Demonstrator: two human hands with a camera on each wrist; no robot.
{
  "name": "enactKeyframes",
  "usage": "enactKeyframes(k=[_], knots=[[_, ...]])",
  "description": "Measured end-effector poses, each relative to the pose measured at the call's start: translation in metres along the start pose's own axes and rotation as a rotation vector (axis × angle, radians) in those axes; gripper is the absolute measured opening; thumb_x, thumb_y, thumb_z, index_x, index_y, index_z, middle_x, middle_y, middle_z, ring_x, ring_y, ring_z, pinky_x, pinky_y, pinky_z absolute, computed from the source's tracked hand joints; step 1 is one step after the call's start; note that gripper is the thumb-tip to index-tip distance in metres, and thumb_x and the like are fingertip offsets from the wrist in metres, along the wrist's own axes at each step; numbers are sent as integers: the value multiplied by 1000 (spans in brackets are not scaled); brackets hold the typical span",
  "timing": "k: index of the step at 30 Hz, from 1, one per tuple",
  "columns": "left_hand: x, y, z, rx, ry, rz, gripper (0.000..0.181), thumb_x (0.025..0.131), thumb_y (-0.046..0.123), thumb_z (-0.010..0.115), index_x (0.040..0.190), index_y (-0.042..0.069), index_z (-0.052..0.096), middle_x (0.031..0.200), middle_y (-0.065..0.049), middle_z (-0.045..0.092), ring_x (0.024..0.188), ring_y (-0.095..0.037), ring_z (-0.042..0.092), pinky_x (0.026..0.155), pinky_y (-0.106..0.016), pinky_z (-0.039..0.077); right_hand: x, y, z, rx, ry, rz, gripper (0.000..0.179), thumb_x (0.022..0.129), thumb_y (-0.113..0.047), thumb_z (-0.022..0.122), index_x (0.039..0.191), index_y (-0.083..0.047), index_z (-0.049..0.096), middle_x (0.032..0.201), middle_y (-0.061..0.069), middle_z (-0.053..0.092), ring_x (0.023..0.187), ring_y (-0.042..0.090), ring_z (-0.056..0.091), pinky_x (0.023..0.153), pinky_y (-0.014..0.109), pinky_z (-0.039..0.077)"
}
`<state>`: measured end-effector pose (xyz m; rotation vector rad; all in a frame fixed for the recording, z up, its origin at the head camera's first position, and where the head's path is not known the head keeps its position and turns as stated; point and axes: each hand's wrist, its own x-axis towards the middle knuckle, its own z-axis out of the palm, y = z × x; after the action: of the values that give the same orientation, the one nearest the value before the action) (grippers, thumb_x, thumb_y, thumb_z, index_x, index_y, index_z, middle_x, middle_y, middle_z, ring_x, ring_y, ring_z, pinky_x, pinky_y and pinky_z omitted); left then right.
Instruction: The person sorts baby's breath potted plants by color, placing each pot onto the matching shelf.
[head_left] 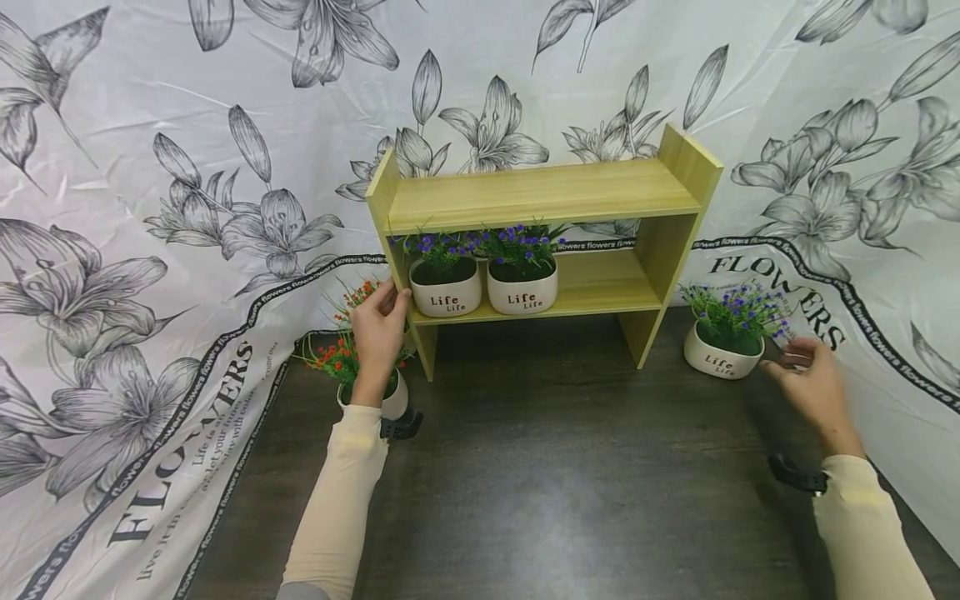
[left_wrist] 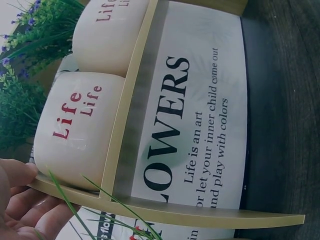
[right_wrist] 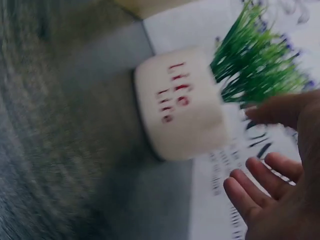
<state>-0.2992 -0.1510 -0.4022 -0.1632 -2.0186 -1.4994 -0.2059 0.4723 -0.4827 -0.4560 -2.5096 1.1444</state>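
My left hand holds the left side panel of a light wooden shelf, thumb at the front edge and fingers round the outer side. In the left wrist view that thumb lies close to a white "Life" pot. Two such pots with purple flowers, the left one and the right one, stand side by side on the lower board. My right hand is spread beside a third purple-flowered pot on the table. In the right wrist view a gap shows between its fingers and the pot.
Pots with orange flowers stand left of the shelf, partly hidden behind my left forearm. A dark wood-grain table lies beneath everything. White flower-printed sheeting hangs behind and along both sides.
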Motion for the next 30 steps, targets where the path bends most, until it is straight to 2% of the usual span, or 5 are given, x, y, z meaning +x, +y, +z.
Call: enactKeyframes(k=[5,10,14,21,30], knots=[[0,1,-2,-1,2,-6,36,104,17,72,138,6,72,130,-21,74,115,-32,77,94,-34,64,14,18,16,62,-176,27,108,103,-39,69,166,9,-3,169,44,6,154,66,17,123,77,26],[0,1,-2,15,14,-7,35,104,16,72,138,6,72,130,-21,74,115,-34,77,94,-36,64,25,28,34,128,-212,13,121,98,-39,78,170,-4,-13,174,35,-9,160,59,-3,129,76,8],[-1,1,-2,21,4,-4,36,105,17,71,139,5,71,131,-22,74,115,-34,77,94,-38,64,28,34,44,184,-211,-23,121,95,-34,84,173,-16,-7,178,25,-3,164,49,-1,132,70,3],[-2,1,-1,12,10,-7,36,104,18,72,138,6,72,130,-21,74,113,-34,78,91,-34,64,26,37,49,56,-198,-3,104,100,-44,75,168,5,15,166,39,29,152,62,29,123,76,24],[-1,1,0,-5,7,-8,35,104,16,72,137,4,72,130,-22,74,114,-34,77,93,-34,64,26,28,49,13,-160,22,106,98,-48,76,167,5,18,164,39,34,147,60,37,118,75,32]])
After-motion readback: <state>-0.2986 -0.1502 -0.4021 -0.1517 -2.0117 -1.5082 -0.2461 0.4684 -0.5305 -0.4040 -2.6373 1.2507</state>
